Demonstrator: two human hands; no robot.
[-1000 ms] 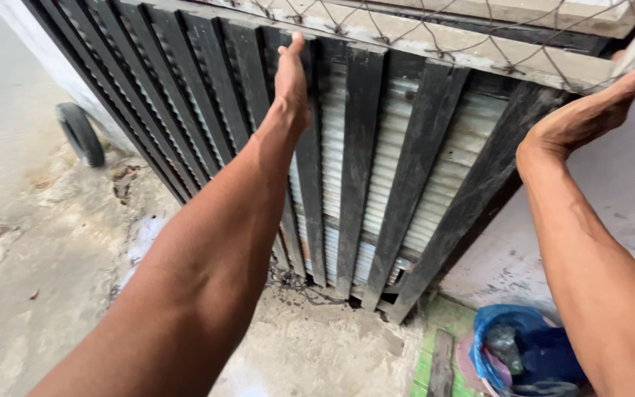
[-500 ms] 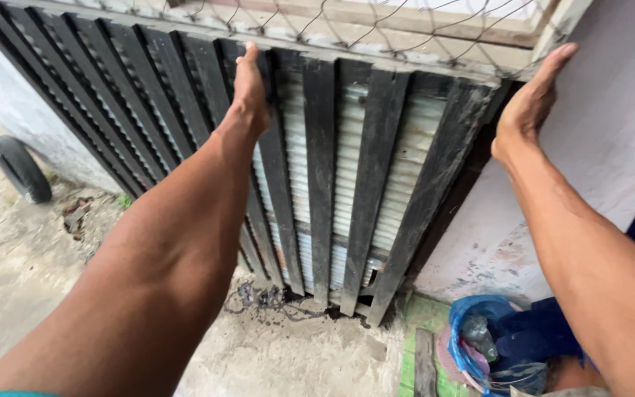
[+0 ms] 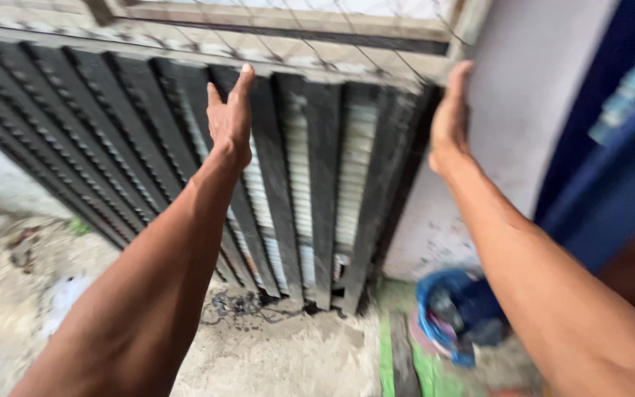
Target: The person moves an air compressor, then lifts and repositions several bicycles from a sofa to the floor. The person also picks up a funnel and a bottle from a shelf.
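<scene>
**Both hands flat against a slatted panel**

Propped against the wall, a big dark panel (image 3: 185,147) of slanting black slats over pale corrugated sheet fills most of the view. It leans from the left of the frame toward a corner, its foot resting on the rough concrete ground (image 3: 288,353). Above its top edge runs a wire-mesh frame (image 3: 295,29) with a pale wooden rail. Beside the panel's right edge stands a pale plastered wall (image 3: 531,110), and further right a blue surface (image 3: 611,184), blurred, perhaps a door.

Next come the two bare forearms, reaching up and forward. The left hand (image 3: 231,117) lies open, fingers straight and together, pressed flat on a black slat near the panel's top. The right hand (image 3: 451,117) is also open, its palm set against the panel's right-hand edge, where that edge meets the plastered wall; it grips nothing.

Down at the corner sits a blue bundle (image 3: 450,316), blurred, beside a green strip (image 3: 387,360) on the ground.
</scene>
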